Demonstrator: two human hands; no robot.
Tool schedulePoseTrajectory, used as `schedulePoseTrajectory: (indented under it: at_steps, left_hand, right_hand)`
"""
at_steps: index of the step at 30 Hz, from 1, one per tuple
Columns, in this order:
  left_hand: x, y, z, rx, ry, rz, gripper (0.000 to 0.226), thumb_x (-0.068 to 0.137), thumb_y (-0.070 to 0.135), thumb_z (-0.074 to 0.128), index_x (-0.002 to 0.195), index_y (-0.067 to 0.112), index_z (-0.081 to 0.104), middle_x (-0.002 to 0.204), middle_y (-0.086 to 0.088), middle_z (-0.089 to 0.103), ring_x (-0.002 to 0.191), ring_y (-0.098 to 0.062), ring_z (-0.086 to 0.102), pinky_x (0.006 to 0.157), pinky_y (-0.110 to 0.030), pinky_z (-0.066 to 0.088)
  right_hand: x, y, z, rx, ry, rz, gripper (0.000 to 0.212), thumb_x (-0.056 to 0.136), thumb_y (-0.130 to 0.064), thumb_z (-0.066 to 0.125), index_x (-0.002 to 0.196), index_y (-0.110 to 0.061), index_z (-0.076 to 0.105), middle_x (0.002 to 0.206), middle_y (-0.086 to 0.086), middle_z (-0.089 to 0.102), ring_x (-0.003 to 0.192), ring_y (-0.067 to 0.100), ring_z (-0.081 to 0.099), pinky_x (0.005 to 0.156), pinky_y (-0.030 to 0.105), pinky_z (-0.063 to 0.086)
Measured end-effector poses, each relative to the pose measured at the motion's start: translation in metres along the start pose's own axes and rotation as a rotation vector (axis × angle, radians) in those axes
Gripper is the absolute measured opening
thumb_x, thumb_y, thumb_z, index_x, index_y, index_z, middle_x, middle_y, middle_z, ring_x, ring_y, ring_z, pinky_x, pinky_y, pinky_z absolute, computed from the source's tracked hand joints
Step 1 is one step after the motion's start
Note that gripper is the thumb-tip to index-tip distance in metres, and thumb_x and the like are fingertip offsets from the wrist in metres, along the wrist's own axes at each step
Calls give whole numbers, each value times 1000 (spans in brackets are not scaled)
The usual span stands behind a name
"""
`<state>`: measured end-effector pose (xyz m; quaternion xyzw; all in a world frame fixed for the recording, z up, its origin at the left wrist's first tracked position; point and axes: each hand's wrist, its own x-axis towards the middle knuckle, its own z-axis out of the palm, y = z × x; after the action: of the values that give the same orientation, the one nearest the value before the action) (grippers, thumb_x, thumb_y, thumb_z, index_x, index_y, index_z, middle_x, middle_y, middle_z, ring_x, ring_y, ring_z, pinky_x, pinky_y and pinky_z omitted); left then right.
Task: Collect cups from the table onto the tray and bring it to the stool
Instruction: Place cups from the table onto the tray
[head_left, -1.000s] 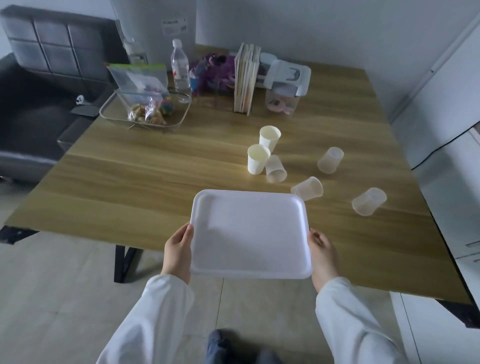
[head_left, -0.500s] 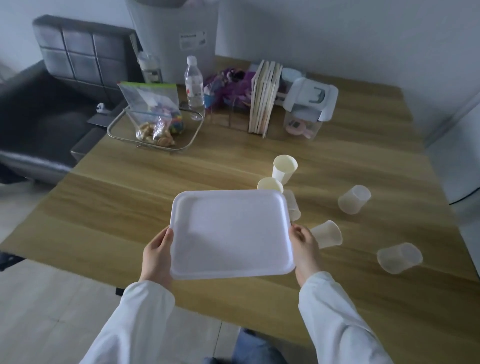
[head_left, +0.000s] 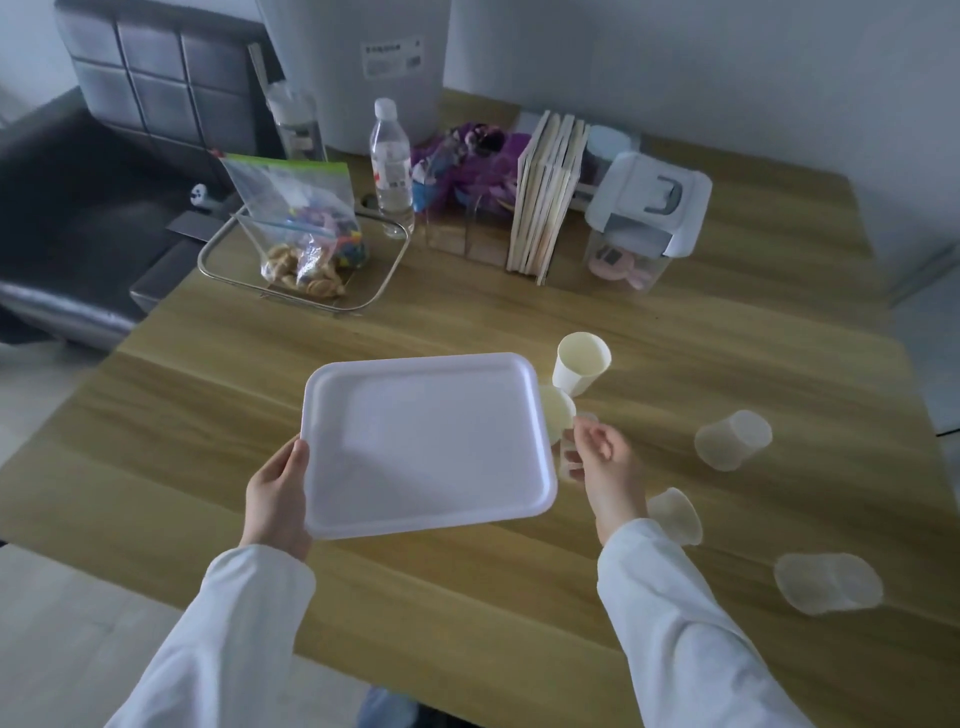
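Left hand: my left hand (head_left: 278, 493) sits lower left of centre in the frame, clamped on the left rim of the tray (head_left: 426, 441), thumb over the top edge; it alone carries the tray.
Tray: white, bare inside, held above the wooden table (head_left: 519, 597) with its long axis running left to right across the frame; I judge it airborne, though I cannot tell how high.
Right hand: my right hand (head_left: 605, 467) is just off the tray's right edge, fingers curled part-open, not on the rim; a clear cup (head_left: 571, 457) lies at its fingertips, and I cannot tell if it is gripped or only touched.
Nearest cups: a paper cup (head_left: 558, 413) stands half hidden behind the tray's right corner, just above that hand; a second paper cup (head_left: 581, 362) stands upright a little farther up.
Lying cups: three clear ones lie tipped to the right: near the right sleeve (head_left: 675, 514), at lower right (head_left: 826, 582), at mid right (head_left: 732, 439).
Key relation: every cup lies right of the tray, so I judge the right hand does the picking while the left holds the tray level.
Far end: bottle (head_left: 390, 166), books (head_left: 545, 192) and snack bag (head_left: 306, 228) sit upper centre, clear of the work.
Stool: not in view.
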<state>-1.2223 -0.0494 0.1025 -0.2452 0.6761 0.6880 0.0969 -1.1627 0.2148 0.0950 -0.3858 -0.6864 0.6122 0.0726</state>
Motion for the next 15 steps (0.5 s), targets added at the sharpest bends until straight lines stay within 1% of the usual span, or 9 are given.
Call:
schedulePoseTrajectory:
  at_steps: [2, 5, 6, 9, 10, 11, 13, 14, 15]
  left_hand:
    - [13, 5, -3, 18, 8, -10, 27, 95, 24, 45, 79, 24, 67, 78, -1, 56, 69, -19, 50, 62, -29, 40]
    - [34, 13, -11, 45, 8, -19, 24, 94, 25, 45, 92, 19, 68, 78, 1, 56, 69, -18, 50, 60, -27, 41]
    - [42, 15, -14, 55, 1, -21, 23, 94, 25, 45, 94, 18, 68, 77, 1, 56, 69, -18, 50, 60, -27, 41]
    - [65, 23, -23, 81, -7, -38, 23, 94, 26, 46, 90, 19, 67, 76, 1, 53, 70, -20, 48, 60, -28, 39]
    - [71, 26, -25, 79, -9, -43, 22, 94, 26, 46, 94, 19, 67, 76, 2, 54, 69, -19, 49, 60, -27, 40]
    - [78, 29, -28, 81, -13, -42, 22, 95, 26, 45, 98, 19, 65, 77, 3, 56, 68, -17, 51, 59, -26, 41]
    - [89, 33, -31, 93, -27, -38, 21, 96, 25, 44, 101, 20, 64, 79, 4, 58, 68, -15, 53, 59, -26, 42]
    - [95, 34, -33, 102, -36, -38, 21, 96, 25, 44, 101, 20, 64, 79, 3, 58, 68, -15, 53, 59, -26, 42]
    - [100, 35, -34, 113, -44, -39, 22, 96, 25, 44, 101, 19, 64, 78, 3, 58, 68, -16, 53, 58, -26, 42]
  right_hand:
    - [4, -2, -3, -65, 84, -53, 22, 88, -31, 55, 104, -17, 59, 99, -2, 63, 90, 16, 58, 80, 29, 45]
    - [10, -1, 0, -126, 150, -85, 30, 85, -24, 60, 112, -12, 56, 103, 0, 59, 94, 17, 56, 82, 27, 41]
    - [11, 0, 4, -163, 160, -83, 34, 84, -23, 62, 114, -11, 54, 105, 2, 59, 95, 18, 56, 83, 28, 41]
    - [19, 3, 20, -299, 193, -104, 47, 78, -22, 69, 118, -7, 52, 114, 9, 58, 103, 24, 55, 91, 37, 45]
    - [20, 2, 26, -340, 198, -111, 50, 76, -23, 71, 118, -6, 52, 113, 9, 57, 104, 25, 55, 92, 40, 46]
    - [21, 1, 32, -373, 199, -124, 51, 73, -23, 73, 117, -6, 52, 108, 8, 58, 103, 26, 56, 91, 44, 47]
    - [23, 0, 43, -414, 210, -153, 51, 69, -20, 76, 113, -5, 54, 96, 2, 55, 98, 29, 57, 88, 51, 47]
    - [25, 1, 48, -435, 227, -166, 51, 67, -19, 77, 111, -6, 55, 94, 1, 55, 98, 31, 57, 87, 52, 47]
    - [29, 4, 53, -461, 244, -164, 54, 65, -22, 78, 111, -9, 54, 97, 3, 57, 101, 33, 56, 87, 52, 46]
